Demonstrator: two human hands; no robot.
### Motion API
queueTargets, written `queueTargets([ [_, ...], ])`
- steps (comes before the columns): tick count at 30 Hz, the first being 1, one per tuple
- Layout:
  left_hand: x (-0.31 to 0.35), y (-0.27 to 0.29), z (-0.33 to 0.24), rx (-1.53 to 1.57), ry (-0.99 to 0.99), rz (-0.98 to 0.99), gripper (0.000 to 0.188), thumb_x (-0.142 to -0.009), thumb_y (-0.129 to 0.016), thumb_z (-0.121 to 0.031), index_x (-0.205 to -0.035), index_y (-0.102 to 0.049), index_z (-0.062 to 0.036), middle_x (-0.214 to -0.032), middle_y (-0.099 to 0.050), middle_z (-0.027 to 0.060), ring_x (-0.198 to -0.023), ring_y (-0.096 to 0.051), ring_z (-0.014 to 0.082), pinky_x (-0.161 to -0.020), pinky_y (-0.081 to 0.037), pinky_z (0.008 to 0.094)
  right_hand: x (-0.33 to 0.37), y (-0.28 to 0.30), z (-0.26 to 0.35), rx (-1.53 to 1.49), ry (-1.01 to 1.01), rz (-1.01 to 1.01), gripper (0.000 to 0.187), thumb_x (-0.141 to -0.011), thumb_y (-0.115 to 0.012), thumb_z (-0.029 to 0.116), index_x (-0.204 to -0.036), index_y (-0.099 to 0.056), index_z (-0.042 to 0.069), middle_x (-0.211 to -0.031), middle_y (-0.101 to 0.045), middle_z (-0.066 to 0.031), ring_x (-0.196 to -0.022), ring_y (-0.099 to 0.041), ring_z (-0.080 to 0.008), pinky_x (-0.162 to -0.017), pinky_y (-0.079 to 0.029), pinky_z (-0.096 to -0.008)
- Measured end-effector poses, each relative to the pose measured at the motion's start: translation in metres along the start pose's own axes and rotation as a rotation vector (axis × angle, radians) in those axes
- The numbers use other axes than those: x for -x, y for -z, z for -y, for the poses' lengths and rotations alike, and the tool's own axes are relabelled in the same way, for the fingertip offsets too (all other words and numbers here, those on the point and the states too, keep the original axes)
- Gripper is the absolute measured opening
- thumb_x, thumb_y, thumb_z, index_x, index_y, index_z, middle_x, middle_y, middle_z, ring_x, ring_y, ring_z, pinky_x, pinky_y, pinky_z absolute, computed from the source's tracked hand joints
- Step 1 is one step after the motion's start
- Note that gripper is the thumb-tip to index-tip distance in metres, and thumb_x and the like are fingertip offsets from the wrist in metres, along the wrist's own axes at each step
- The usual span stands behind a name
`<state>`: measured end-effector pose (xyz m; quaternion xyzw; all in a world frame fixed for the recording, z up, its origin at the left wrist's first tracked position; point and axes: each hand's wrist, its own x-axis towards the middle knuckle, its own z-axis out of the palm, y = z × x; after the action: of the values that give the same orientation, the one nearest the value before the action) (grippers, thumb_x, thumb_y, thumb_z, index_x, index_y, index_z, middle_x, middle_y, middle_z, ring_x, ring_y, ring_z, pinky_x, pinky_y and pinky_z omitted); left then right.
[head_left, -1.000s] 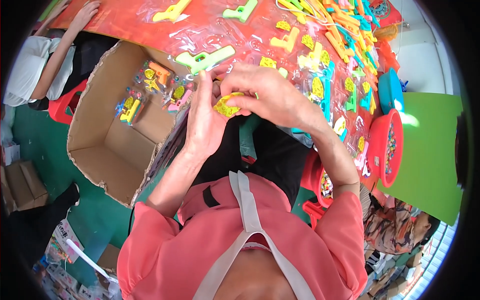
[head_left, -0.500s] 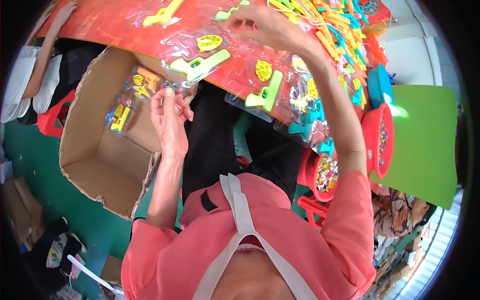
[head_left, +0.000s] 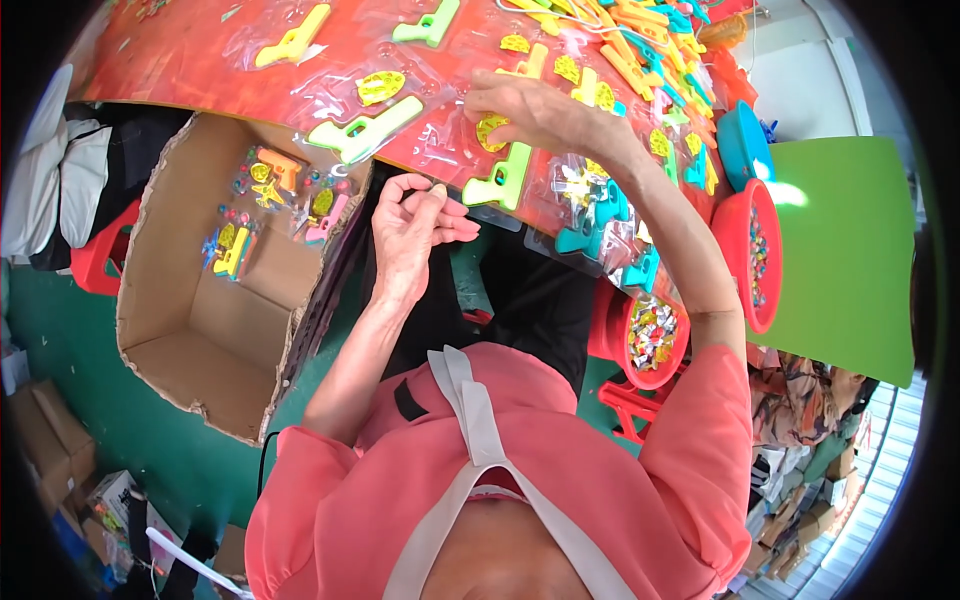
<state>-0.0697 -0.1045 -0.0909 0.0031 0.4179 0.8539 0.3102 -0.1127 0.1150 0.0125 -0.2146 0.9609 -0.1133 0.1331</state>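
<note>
Cardboard box (head_left: 190,330) — red bowls (head_left: 745,250) — green board (head_left: 850,250).

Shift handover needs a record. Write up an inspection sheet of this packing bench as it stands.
Surface: red table, mostly covered.
Job's things: green toy pistol and yellow badge under the right hand; cardboard box holding a few bagged toy sets.
Clutter: loose plastic pistols, clear bags, a red bowl of small pieces.
Grippers: right hand reaches onto the table; left hand curled, fingertips pinched, contents unclear.
Cables: nothing seen.
Surroundings: green floor, red stool, green board.
</note>
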Motion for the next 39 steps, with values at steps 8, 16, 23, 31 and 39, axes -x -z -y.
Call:
queueTargets([
  [8, -0.001, -0.002, 0.001, 0.007, -0.017, 0.004, 0.016, -0.096, -0.055, -0.011, -0.103, -0.043, -0.0047, -0.077, -0.064, 0.0131, -0.062, -0.068, 0.025, -0.059, -0.06, 0.0376, 0.0, -0.002, -0.009, -0.093, 0.044, 0.017, 0.025, -0.077, -0.07, 0.01, -0.089, -0.049, 0.001, -0.09, -0.047, -0.0117, -0.085, -0.055, -0.0315, -0.073, -0.043, -0.0421],
  [16, -0.004, -0.001, -0.001, -0.013, -0.002, 0.009, 0.016, -0.096, -0.056, -0.011, -0.103, -0.044, -0.0045, -0.077, -0.064, 0.0128, -0.062, -0.068, 0.0243, -0.058, -0.06, 0.0368, 0.01, 0.003, -0.011, -0.043, -0.034, -0.089, 0.016, -0.08, -0.067, 0.01, -0.084, -0.053, 0.001, -0.08, -0.052, -0.0104, -0.074, -0.055, -0.0287, -0.068, -0.045, -0.0391],
  [23, -0.004, -0.002, 0.0, -0.008, -0.013, 0.007, 0.017, -0.096, -0.057, -0.012, -0.103, -0.044, -0.0045, -0.077, -0.064, 0.0132, -0.064, -0.069, 0.0256, -0.059, -0.06, 0.0371, 0.017, -0.017, -0.002, -0.094, -0.194, -0.432, 0.018, -0.083, -0.062, 0.009, -0.097, -0.055, 0.001, -0.074, -0.061, -0.0158, -0.07, -0.063, -0.032, -0.063, -0.049, -0.0413],
  [31, -0.002, -0.007, 0.006, -0.026, -0.041, 0.034, 0.019, -0.094, -0.06, -0.012, -0.106, -0.048, -0.0041, -0.081, -0.065, 0.0154, -0.068, -0.069, 0.0283, -0.063, -0.061, 0.0416, 0.035, -0.037, 0.006, 0.227, -0.152, -0.536, 0.033, -0.083, -0.066, 0.017, -0.113, -0.06, 0.006, -0.084, -0.066, -0.0178, -0.079, -0.065, -0.0343, -0.071, -0.051, -0.0445],
  [39, 0.001, 0.008, 0.002, -0.209, -0.045, 0.013, 0.038, -0.098, -0.054, -0.036, -0.114, -0.043, -0.0031, -0.087, -0.063, 0.0191, -0.074, -0.067, 0.0312, -0.073, -0.059, 0.0499, 0.217, 0.068, 0.11, -0.375, -0.728, -0.613, 0.021, -0.085, -0.066, 0.015, -0.101, -0.065, 0.001, -0.089, -0.068, -0.0102, -0.079, -0.065, -0.0198, -0.067, -0.05, -0.0303],
])
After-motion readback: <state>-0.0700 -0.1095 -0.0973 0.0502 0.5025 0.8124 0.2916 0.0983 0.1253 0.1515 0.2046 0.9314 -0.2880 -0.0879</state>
